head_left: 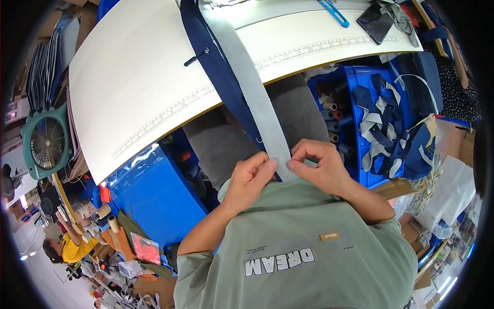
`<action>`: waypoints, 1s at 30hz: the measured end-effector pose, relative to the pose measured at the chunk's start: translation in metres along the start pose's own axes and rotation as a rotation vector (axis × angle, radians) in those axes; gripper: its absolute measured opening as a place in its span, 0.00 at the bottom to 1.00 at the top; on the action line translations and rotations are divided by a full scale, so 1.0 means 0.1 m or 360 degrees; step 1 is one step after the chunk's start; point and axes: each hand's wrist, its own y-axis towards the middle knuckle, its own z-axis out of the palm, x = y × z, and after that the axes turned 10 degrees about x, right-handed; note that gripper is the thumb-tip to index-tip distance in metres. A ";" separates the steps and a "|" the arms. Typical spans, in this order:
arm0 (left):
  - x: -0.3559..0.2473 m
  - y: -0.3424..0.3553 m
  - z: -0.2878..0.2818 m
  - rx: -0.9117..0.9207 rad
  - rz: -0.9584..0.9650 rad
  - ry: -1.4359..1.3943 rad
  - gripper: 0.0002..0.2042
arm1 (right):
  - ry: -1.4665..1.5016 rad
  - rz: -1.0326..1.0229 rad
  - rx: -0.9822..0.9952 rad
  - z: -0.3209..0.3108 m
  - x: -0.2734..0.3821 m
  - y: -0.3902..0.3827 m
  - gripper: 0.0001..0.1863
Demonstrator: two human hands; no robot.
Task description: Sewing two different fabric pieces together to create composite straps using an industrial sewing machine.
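Note:
A long grey fabric strip (260, 98) runs from the far side of the white table (139, 77) down over its near edge to my body. My left hand (250, 180) pinches the near end at its left edge, thumb against fingers. At the right edge, my right hand (321, 165) also pinches the strip, its thumb and forefinger making a ring. Navy fabric (224, 82) lies along the strip's left side and hangs down with it. A small dark pull (191, 61) with a metal bit, like a zipper slider, sticks out from the navy fabric.
Printed rulers run along the table. A blue cutter (334, 13) and a phone (375, 23) lie at far right. A blue bin (355, 77) of navy and grey scraps stands right, beside thread spools (333, 116). Left are a green fan (46, 144) and a person in yellow (77, 248).

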 end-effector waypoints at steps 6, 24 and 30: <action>0.04 0.02 0.00 -0.0095 0.0013 0.0130 0.17 | -0.0081 -0.0168 -0.0044 0.02 -0.03 0.03 0.06; -0.47 0.19 -0.35 -0.0365 0.0370 0.1391 0.07 | -0.1414 -0.1390 -0.0322 -0.04 -0.21 0.37 0.11; -1.09 1.12 -0.90 -0.0348 0.1120 0.2085 0.08 | -0.1355 -0.1320 -0.0328 0.01 -0.17 0.37 0.09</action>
